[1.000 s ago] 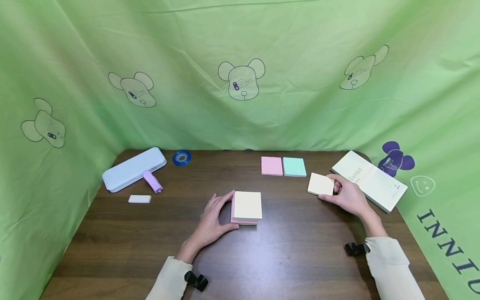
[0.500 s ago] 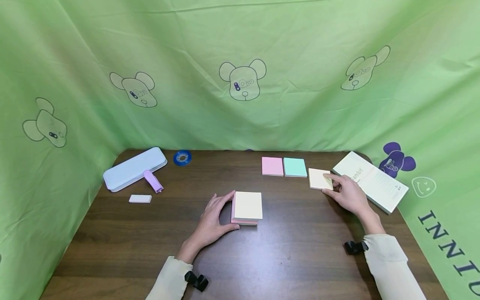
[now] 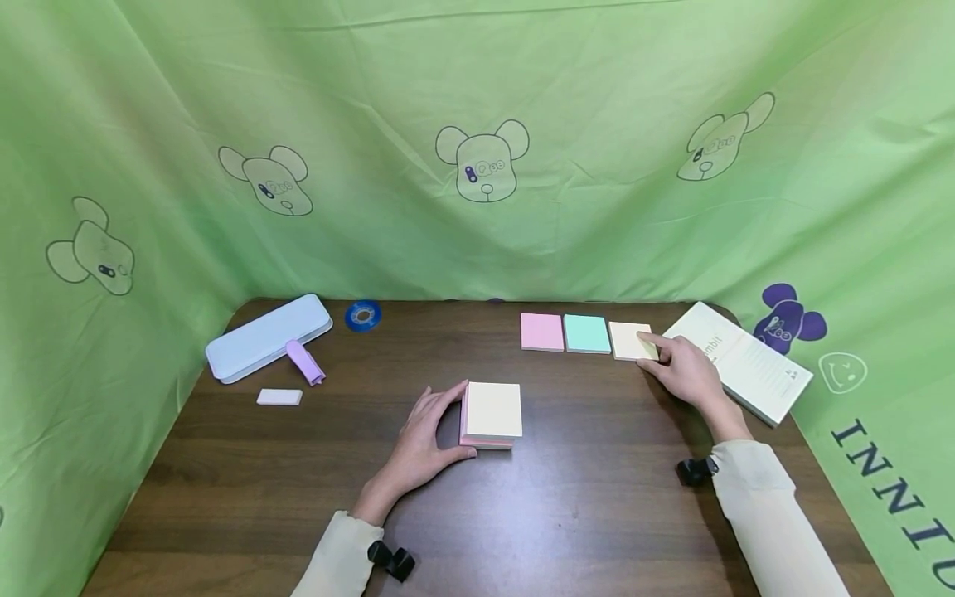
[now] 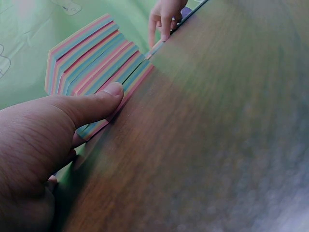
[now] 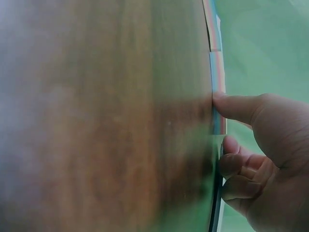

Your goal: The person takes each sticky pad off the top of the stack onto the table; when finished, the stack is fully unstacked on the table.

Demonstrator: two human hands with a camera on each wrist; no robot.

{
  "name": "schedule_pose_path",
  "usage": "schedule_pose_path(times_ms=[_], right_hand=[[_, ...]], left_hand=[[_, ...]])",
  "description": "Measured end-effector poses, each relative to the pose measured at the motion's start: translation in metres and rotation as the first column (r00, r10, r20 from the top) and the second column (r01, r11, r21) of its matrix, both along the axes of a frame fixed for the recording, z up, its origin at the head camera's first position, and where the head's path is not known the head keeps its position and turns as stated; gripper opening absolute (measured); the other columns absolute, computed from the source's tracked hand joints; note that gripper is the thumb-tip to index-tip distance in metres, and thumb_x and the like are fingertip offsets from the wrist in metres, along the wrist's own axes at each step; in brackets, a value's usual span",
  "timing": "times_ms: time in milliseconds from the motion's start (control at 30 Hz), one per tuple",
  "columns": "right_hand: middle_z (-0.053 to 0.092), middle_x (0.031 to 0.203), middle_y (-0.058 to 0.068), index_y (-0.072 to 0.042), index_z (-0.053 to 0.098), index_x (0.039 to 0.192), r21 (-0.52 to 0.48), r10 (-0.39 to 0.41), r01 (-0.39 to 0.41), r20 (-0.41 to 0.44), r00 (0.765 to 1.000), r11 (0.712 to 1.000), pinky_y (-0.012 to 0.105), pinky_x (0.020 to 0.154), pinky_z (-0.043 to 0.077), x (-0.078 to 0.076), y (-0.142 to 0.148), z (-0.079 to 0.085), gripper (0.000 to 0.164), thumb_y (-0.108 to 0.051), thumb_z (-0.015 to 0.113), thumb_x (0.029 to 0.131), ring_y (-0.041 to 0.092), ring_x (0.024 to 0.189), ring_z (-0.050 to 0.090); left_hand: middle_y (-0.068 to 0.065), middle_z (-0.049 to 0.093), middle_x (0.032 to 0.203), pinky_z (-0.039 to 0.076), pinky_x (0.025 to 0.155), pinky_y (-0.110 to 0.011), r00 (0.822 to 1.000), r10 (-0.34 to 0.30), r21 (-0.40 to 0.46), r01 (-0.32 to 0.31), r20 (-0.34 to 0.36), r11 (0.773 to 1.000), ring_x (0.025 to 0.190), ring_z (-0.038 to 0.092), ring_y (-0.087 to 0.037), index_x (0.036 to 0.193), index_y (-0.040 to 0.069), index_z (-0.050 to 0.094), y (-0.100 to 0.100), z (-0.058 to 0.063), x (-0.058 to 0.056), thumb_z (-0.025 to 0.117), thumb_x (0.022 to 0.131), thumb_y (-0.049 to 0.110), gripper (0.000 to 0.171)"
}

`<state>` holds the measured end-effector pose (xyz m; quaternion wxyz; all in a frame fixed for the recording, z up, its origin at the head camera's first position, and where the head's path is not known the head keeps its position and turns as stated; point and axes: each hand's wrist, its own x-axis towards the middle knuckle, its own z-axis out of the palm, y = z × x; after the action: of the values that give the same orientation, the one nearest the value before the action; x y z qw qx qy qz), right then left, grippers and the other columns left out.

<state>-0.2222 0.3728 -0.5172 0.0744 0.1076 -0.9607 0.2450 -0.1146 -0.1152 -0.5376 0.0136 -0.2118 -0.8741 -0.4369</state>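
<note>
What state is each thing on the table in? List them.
Light-blue oblong case: closed
Small purple object: open or shut unclear
White rectangular block: flat
Blue round roll: flat
Multicoloured square paper stack: edges uneven, left hand gripping it
Pink square paper pad: flat
Mint square paper pad: flat
Cream square paper pad: flat, right hand holding it
White rectangular book: closed

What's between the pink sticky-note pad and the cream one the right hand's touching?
A mint-green sticky-note pad lies beside the cream pad, in the head view.
</note>
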Motion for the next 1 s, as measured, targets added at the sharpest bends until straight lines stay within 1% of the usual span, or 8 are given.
schedule_pose_path(times_ms=[100,267,300,433,533,700,867,1000], right_hand=[[0.049,0.070,-0.003,-0.014,0.075,0.143,-0.004,-0.007,0.007,0.011,1.000,1.000,0.036,0.054,0.035,-0.004,0.002,-0.002,0.054,-0.039,0.085,0.097,0.017,0.064,0.044],[0.053,0.078,0.003,-0.007,0.072,0.144,0.013,-0.021,0.021,0.037,0.999,1.000,0.040,0.058,0.040,-0.002,-0.003,0.003,0.052,-0.029,0.083,0.098,0.022,0.069,0.049],[0.053,0.077,0.002,-0.007,0.072,0.144,0.020,-0.030,0.029,0.030,0.999,0.999,0.041,0.058,0.040,-0.002,-0.004,0.004,0.053,-0.027,0.084,0.097,0.021,0.069,0.049],[0.058,0.076,0.001,0.000,0.065,0.149,0.027,-0.033,0.032,0.028,0.999,0.999,0.042,0.059,0.043,0.005,-0.011,0.014,0.060,-0.017,0.085,0.095,0.020,0.069,0.053],[0.061,0.076,0.003,0.002,0.061,0.152,0.015,-0.033,0.033,0.010,0.999,0.999,0.041,0.060,0.044,0.012,-0.014,0.020,0.063,-0.014,0.085,0.096,0.021,0.070,0.055],[0.062,0.082,0.005,0.002,0.063,0.151,-0.005,-0.047,0.047,-0.062,0.997,0.999,0.041,0.062,0.043,0.026,-0.022,0.026,0.060,-0.016,0.085,0.098,0.022,0.073,0.055],[0.063,0.081,0.004,0.002,0.064,0.149,-0.048,-0.057,0.052,-0.114,0.992,0.998,0.039,0.062,0.043,0.040,-0.036,0.034,0.058,-0.017,0.084,0.098,0.019,0.071,0.054],[0.063,0.080,0.001,-0.002,0.068,0.146,-0.081,-0.066,0.053,-0.161,0.985,0.995,0.035,0.061,0.041,0.051,-0.054,0.038,0.054,-0.016,0.085,0.097,0.014,0.068,0.051]], left_hand=[[-0.004,0.064,0.154,0.014,0.140,-0.056,1.000,-0.003,0.004,0.003,-0.005,1.000,0.146,0.054,-0.029,0.172,0.022,0.043,0.000,0.000,-0.001,0.103,0.079,0.022,0.111],[-0.004,0.064,0.154,0.014,0.139,-0.057,1.000,-0.007,0.011,0.007,-0.006,1.000,0.146,0.054,-0.029,0.172,0.017,0.044,0.000,0.000,-0.001,0.103,0.079,0.022,0.110],[-0.004,0.064,0.154,0.014,0.139,-0.057,1.000,-0.007,0.011,0.007,-0.005,1.000,0.146,0.054,-0.030,0.171,0.017,0.044,0.000,0.000,-0.001,0.103,0.079,0.022,0.110],[-0.004,0.064,0.154,0.014,0.140,-0.056,1.000,-0.007,0.009,0.007,-0.001,1.000,0.147,0.054,-0.029,0.171,0.016,0.044,0.000,0.000,-0.001,0.103,0.079,0.022,0.109],[-0.004,0.064,0.154,0.014,0.140,-0.056,1.000,-0.005,0.007,0.005,0.002,1.000,0.147,0.054,-0.029,0.172,0.017,0.044,0.001,0.001,-0.001,0.103,0.080,0.022,0.109],[-0.005,0.064,0.155,0.014,0.140,-0.056,1.000,-0.003,0.007,0.003,0.001,1.000,0.147,0.054,-0.030,0.172,0.018,0.044,0.001,0.002,0.000,0.103,0.080,0.022,0.109],[-0.005,0.064,0.155,0.014,0.140,-0.056,1.000,-0.002,0.004,0.002,0.006,1.000,0.147,0.054,-0.030,0.172,0.019,0.043,0.001,0.003,0.000,0.102,0.080,0.023,0.109],[-0.005,0.063,0.155,0.013,0.140,-0.055,1.000,-0.002,0.002,0.002,0.013,1.000,0.147,0.053,-0.030,0.172,0.019,0.043,0.001,0.003,0.000,0.102,0.081,0.022,0.109]])
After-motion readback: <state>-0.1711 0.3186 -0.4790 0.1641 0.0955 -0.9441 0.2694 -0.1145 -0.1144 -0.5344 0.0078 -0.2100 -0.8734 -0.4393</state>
